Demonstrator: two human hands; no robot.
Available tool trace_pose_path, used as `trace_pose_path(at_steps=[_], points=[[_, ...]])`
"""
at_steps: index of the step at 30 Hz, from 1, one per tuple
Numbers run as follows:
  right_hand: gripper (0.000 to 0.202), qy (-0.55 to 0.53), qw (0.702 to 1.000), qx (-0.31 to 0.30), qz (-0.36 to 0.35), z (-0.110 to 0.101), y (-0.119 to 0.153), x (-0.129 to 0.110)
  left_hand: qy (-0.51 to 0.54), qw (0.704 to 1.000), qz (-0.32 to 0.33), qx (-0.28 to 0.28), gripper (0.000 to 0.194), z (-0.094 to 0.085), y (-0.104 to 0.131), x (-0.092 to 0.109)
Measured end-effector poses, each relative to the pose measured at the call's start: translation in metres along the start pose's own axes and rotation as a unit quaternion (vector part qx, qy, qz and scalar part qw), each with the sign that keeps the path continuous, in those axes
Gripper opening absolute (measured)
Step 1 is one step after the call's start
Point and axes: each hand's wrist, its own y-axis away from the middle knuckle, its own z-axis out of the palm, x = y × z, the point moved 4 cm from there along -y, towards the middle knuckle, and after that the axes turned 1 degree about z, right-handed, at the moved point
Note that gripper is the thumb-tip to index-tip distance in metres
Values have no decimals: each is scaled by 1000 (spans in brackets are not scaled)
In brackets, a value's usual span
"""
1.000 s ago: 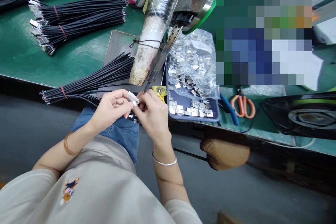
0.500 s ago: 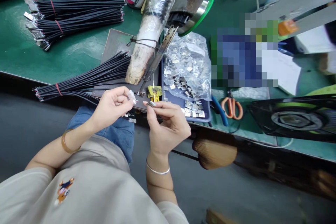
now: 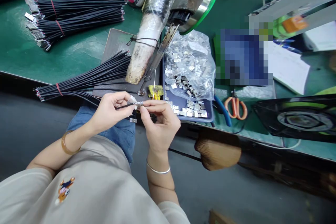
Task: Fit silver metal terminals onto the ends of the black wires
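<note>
My left hand (image 3: 111, 110) pinches a black cable (image 3: 124, 106) close to its stripped end, with a white wrap on a fingertip. Between thumb and fingers of my right hand (image 3: 161, 122) is a small metal USB connector (image 3: 139, 105), brought up against the cable's end; whether the two touch or join is too small to tell. Just beyond my hands, a connector (image 3: 141, 93) sits by the edge of a dark board (image 3: 115, 42). A banded bundle of black cables (image 3: 86, 77) lies across that board at the left.
A blue tray (image 3: 210, 117) with bagged and loose connectors stands right of the board. Above it hang a wrapped duct (image 3: 140, 49) and a metal feed tube (image 3: 162, 49). Orange-handled scissors (image 3: 235, 107) and a black fan (image 3: 296, 117) lie further right; more cable bundles (image 3: 81, 7) lie back left.
My right hand has moved left, carrying the connector to the cable end in my left hand. My left hand has turned slightly, so more of the black cable shows.
</note>
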Motion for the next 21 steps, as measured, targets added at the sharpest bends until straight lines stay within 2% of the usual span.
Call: trace_pose_path(at_steps=[3,8,10,13,15,17,19,21], points=[[14,-25,1000,4,12,2,-1,-2,-15,1000,7,6,10,0,1,0],[13,-58,997,-30,33,5,-1,-3,-13,1000,22,10,7,1,1,2],[12,-34,999,-37,15,4,-1,-5,-15,999,26,17,7,1,1,0],[13,28,998,-31,-50,2,1,-10,-33,999,16,38,9,1,2,-3],[14,56,995,-1,-82,0,1,-12,-37,998,4,51,12,0,1,-4],[15,59,993,55,-85,-4,1,-11,-27,998,2,59,12,-1,0,-2],[15,47,988,120,-81,-8,2,-8,-8,998,8,57,13,-3,-1,1],[15,39,982,160,-92,-11,2,-7,13,999,8,44,12,-3,-2,3]])
